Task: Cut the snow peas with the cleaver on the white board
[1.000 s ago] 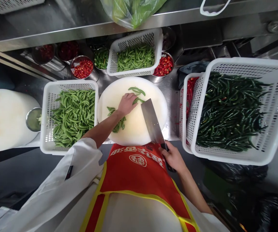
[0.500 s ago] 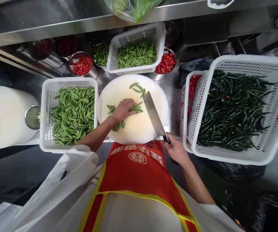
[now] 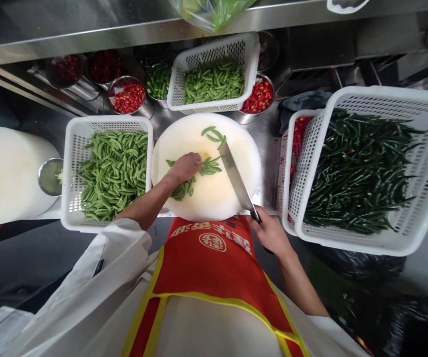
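My right hand (image 3: 271, 230) grips the black handle of a cleaver (image 3: 235, 176) at the near right of a round white cutting board (image 3: 232, 198). The blade points away from me, its tip beside a few green pea pods (image 3: 217, 137) at the board's far side. Over the left half of the board, my left hand (image 3: 186, 167) is closed with its fingers bunched on a small pile of snap pea pods (image 3: 210, 166). The fingertips are partly hidden. More pods (image 3: 184, 190) lie beside and under that wrist.
White baskets of pea pods stand left (image 3: 113, 173) and behind (image 3: 214, 82) the board. At right, a large basket (image 3: 366, 243) holds dark green chilies, beside a smaller one with red chilies (image 3: 298, 141). Metal bowls of cut red peppers (image 3: 128, 96) line the back, under a steel shelf (image 3: 98, 34).
My left hand has shifted slightly left and its fingers have drawn in, uncovering more of the pods to its right. The cleaver stays nearly still in my right hand.
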The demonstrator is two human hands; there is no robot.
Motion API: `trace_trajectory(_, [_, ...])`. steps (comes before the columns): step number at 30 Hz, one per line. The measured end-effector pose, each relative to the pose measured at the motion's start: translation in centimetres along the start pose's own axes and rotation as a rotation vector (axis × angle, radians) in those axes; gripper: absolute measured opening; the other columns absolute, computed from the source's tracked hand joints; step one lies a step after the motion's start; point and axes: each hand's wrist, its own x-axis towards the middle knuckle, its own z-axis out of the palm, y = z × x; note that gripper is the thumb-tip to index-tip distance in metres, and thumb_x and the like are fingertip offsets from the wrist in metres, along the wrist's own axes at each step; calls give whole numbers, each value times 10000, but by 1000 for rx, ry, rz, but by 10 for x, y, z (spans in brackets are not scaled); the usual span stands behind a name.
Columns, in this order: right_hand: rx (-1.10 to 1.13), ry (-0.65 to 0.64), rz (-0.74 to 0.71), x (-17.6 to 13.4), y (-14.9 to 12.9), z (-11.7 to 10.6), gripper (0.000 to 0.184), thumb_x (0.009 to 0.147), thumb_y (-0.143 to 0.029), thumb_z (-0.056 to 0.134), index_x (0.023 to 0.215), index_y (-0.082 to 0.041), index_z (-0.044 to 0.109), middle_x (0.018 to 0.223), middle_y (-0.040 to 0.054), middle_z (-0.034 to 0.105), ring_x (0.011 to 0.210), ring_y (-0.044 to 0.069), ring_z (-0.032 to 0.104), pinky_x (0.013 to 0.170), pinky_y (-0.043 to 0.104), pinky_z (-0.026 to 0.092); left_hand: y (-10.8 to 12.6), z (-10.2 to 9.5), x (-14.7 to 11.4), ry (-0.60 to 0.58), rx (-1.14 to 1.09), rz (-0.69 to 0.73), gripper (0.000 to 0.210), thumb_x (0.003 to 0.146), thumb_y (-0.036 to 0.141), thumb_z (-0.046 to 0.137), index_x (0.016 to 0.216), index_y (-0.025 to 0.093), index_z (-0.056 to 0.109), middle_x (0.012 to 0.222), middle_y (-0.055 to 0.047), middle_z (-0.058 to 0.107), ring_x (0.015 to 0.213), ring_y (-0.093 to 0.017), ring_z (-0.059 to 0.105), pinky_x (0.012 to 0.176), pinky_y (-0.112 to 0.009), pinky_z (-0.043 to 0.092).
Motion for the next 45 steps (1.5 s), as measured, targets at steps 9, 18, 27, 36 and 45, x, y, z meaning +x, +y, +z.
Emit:
trace_trajectory(9, [-53,-51,-3,-4,2,-1,400,958,-391,443,1273,-214,614,816,48,732,742,259,701,665,311,435,10,2,18,80,48,-89,166,868,116,533,898,198,674,949,-89,722,861,-235,652,781,-334,496])
trace_trajectory(18, [-81,-58,-37,-6,3,4,421,960,-359,447,1333,-229,591,817,38,737,734,245,695,648,301,411,-1,4,24,75,-89,141,191,885,139,546,950,187,719,1061,-83,714,1012,-217,639,947,-340,511])
trace_trajectory(27, [-67,-44,-25,-3,-10,12,396,965,-373,425,1265,-195,613,838,63,746,755,254,707,666,306,426,-3,5,14,28,-112,371,246,892,301,680,1104,183,715,1215,-95,670,1178,-247,590,1090,-380,453])
trace_trajectory(36, [-17,4,23,2,-24,12,409,955,-399,436,1265,-203,616,961,86,765,845,266,718,711,305,458,22,36,-6,174,101,175,228,938,300,620,1133,204,688,1244,-127,567,1197,-304,511,1044,-438,449])
trace_trajectory(45, [-5,-2,33,-1,-17,7,373,943,-405,457,1210,-210,630,875,60,748,732,236,679,679,299,441,39,38,-13,305,86,77,238,905,376,687,1053,189,681,1217,-142,572,1163,-316,511,1016,-456,446])
